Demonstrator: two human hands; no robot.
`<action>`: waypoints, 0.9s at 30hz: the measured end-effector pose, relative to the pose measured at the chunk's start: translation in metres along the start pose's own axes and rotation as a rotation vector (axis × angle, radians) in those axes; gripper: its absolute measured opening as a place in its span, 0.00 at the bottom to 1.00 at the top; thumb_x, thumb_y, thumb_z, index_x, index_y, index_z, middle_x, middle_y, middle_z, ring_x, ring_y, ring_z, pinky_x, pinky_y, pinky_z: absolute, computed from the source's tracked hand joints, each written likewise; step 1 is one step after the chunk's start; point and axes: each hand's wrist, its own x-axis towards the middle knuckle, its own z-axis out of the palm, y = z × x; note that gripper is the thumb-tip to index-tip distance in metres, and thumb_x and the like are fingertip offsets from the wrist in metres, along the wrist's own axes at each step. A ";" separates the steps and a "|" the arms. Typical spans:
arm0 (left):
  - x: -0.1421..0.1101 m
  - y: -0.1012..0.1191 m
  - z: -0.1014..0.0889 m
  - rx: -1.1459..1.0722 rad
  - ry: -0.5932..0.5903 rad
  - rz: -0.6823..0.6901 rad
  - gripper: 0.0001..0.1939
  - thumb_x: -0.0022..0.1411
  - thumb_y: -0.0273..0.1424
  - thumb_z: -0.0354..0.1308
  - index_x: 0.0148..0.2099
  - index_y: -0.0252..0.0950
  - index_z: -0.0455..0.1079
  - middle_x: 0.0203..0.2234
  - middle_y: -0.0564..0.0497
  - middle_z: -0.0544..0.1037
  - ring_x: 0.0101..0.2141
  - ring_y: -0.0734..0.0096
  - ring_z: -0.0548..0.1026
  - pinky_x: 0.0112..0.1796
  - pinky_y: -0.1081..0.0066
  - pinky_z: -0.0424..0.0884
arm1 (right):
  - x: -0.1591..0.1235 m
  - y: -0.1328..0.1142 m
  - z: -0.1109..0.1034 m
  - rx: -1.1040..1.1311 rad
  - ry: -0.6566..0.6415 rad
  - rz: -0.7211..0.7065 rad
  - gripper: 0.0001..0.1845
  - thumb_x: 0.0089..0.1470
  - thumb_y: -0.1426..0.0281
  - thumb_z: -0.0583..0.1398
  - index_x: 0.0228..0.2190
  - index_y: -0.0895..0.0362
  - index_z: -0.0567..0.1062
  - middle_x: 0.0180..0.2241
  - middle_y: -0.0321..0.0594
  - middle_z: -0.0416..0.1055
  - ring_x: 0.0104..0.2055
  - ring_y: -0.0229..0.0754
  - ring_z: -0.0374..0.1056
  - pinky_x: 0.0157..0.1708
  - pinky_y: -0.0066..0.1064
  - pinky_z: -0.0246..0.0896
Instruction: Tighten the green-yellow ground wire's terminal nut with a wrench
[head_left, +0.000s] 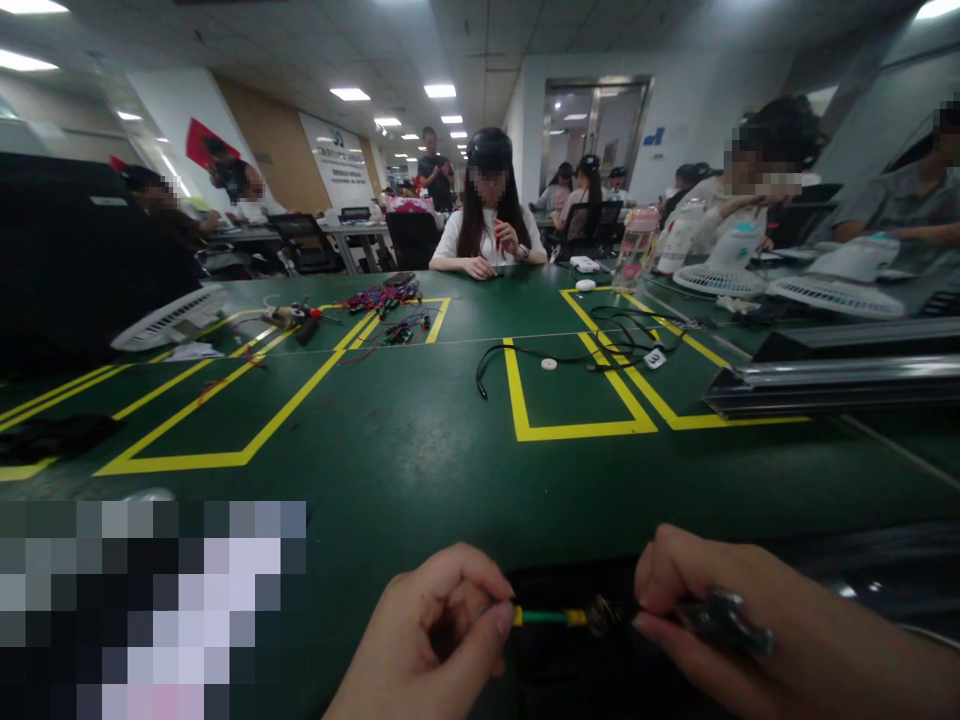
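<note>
And we're right down at the near edge of the green tabletop (390,480), with the left hand (427,632) and the right hand (720,610) facing each other, both curled in, neither one spread! Held level in the short gap between them is a green sleeved wire (547,618), yellow bands at its ends. The left fingers (480,585) pinch the yellow end on their side, while the right fingers (660,572) pinch a small dark piece (607,615) at the far end. There's a shiny dark metal object (724,622) at the right hand, too blurred to name. Beneath all this, a black cloth (570,670) lies along the tabletop's near edge. Out ahead, a broad run of green stretches to the yellow tape outlines (581,430). On the right, a coiled black cable (600,345) lies across the tape beside a white disc (549,364); on the left, a heap of coloured wires (382,298) sits further off. A black metal rail (832,385) crosses the right side, just past the tape, and a clear bottle with pink print (634,250) stands at the far right, near a white fan (720,280). Across the way, a seated person (487,215) works at the far side. The lower left corner is pixelated, unreadable from here!
</note>
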 end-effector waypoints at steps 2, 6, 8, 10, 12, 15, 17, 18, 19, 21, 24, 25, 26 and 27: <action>0.000 0.002 0.000 0.002 -0.001 0.001 0.09 0.74 0.39 0.81 0.44 0.43 0.88 0.24 0.55 0.85 0.28 0.64 0.76 0.35 0.69 0.67 | -0.004 0.004 -0.002 -0.017 -0.022 -0.005 0.12 0.71 0.58 0.80 0.39 0.43 0.86 0.24 0.27 0.79 0.27 0.47 0.78 0.25 0.28 0.66; 0.000 0.006 0.001 0.015 0.002 0.000 0.09 0.73 0.39 0.81 0.43 0.42 0.87 0.23 0.55 0.85 0.28 0.64 0.76 0.35 0.69 0.66 | -0.016 0.018 -0.009 -0.090 -0.195 -0.046 0.15 0.64 0.76 0.78 0.35 0.46 0.82 0.28 0.26 0.86 0.26 0.43 0.81 0.25 0.26 0.67; 0.000 0.006 0.001 0.019 0.005 -0.003 0.10 0.73 0.40 0.81 0.42 0.43 0.86 0.23 0.55 0.85 0.28 0.63 0.76 0.35 0.69 0.66 | -0.015 0.021 -0.015 -0.142 -0.309 -0.099 0.17 0.60 0.82 0.75 0.34 0.47 0.80 0.32 0.27 0.89 0.27 0.43 0.84 0.26 0.26 0.69; 0.000 0.005 0.001 0.022 0.008 -0.006 0.10 0.73 0.40 0.81 0.42 0.43 0.87 0.24 0.55 0.85 0.29 0.63 0.77 0.35 0.69 0.67 | -0.010 0.021 -0.023 -0.156 -0.393 -0.160 0.18 0.59 0.85 0.74 0.35 0.48 0.81 0.34 0.29 0.90 0.29 0.44 0.86 0.29 0.26 0.72; 0.001 0.004 0.000 0.019 0.006 0.002 0.10 0.73 0.40 0.81 0.43 0.43 0.87 0.24 0.55 0.85 0.28 0.63 0.76 0.35 0.69 0.67 | -0.004 0.020 -0.031 -0.138 -0.455 -0.201 0.19 0.59 0.86 0.73 0.37 0.49 0.83 0.37 0.30 0.92 0.31 0.44 0.88 0.32 0.26 0.75; 0.001 0.002 0.000 0.030 0.007 0.010 0.10 0.74 0.40 0.81 0.43 0.43 0.87 0.24 0.55 0.85 0.28 0.63 0.76 0.35 0.69 0.67 | 0.002 0.020 -0.039 -0.125 -0.504 -0.226 0.20 0.58 0.89 0.72 0.39 0.50 0.84 0.39 0.34 0.93 0.34 0.46 0.89 0.34 0.27 0.76; 0.001 0.001 -0.001 0.043 0.010 0.018 0.09 0.73 0.40 0.81 0.43 0.43 0.87 0.23 0.55 0.85 0.28 0.63 0.77 0.34 0.69 0.67 | 0.004 0.019 -0.041 -0.121 -0.526 -0.231 0.20 0.59 0.89 0.72 0.38 0.50 0.84 0.39 0.35 0.92 0.34 0.46 0.87 0.34 0.28 0.76; 0.001 0.000 0.000 0.046 0.013 0.020 0.09 0.74 0.39 0.81 0.43 0.42 0.88 0.23 0.55 0.85 0.28 0.63 0.77 0.34 0.70 0.68 | 0.005 0.019 -0.041 -0.119 -0.537 -0.232 0.20 0.60 0.89 0.72 0.38 0.50 0.83 0.39 0.35 0.92 0.34 0.46 0.87 0.35 0.28 0.76; 0.001 0.000 0.000 0.046 0.015 0.023 0.09 0.74 0.39 0.81 0.43 0.42 0.88 0.23 0.55 0.85 0.28 0.64 0.77 0.34 0.70 0.68 | 0.005 0.018 -0.040 -0.117 -0.548 -0.235 0.20 0.61 0.89 0.72 0.38 0.50 0.83 0.39 0.36 0.92 0.34 0.47 0.87 0.35 0.28 0.75; 0.002 0.000 0.000 0.043 0.018 0.028 0.08 0.73 0.39 0.81 0.44 0.42 0.89 0.23 0.55 0.85 0.27 0.64 0.77 0.34 0.70 0.68 | 0.006 0.016 -0.039 -0.117 -0.569 -0.239 0.19 0.61 0.89 0.72 0.38 0.51 0.82 0.40 0.37 0.92 0.35 0.47 0.86 0.35 0.29 0.74; 0.002 0.000 0.001 0.026 0.018 0.031 0.08 0.73 0.39 0.81 0.45 0.41 0.90 0.24 0.54 0.86 0.27 0.65 0.77 0.34 0.70 0.68 | 0.006 0.015 -0.038 -0.110 -0.588 -0.231 0.18 0.61 0.88 0.73 0.38 0.51 0.82 0.40 0.39 0.92 0.35 0.48 0.85 0.35 0.30 0.71; 0.002 0.000 0.001 0.020 0.015 0.033 0.09 0.73 0.40 0.81 0.45 0.41 0.90 0.24 0.54 0.86 0.27 0.65 0.77 0.34 0.70 0.67 | 0.006 0.016 -0.038 -0.103 -0.587 -0.219 0.18 0.62 0.87 0.73 0.38 0.51 0.83 0.41 0.39 0.92 0.36 0.48 0.86 0.36 0.30 0.72; 0.002 0.001 0.001 0.012 0.013 0.032 0.09 0.73 0.40 0.81 0.45 0.41 0.90 0.23 0.54 0.86 0.27 0.65 0.76 0.34 0.70 0.67 | 0.006 0.016 -0.038 -0.096 -0.576 -0.201 0.17 0.62 0.86 0.73 0.39 0.51 0.83 0.41 0.38 0.92 0.36 0.49 0.86 0.36 0.30 0.72; 0.003 0.001 0.001 0.006 0.011 0.030 0.09 0.73 0.40 0.81 0.45 0.41 0.90 0.23 0.55 0.86 0.27 0.65 0.76 0.34 0.70 0.67 | 0.005 0.016 -0.039 -0.089 -0.560 -0.179 0.17 0.62 0.86 0.73 0.39 0.50 0.83 0.42 0.37 0.93 0.37 0.49 0.87 0.36 0.30 0.72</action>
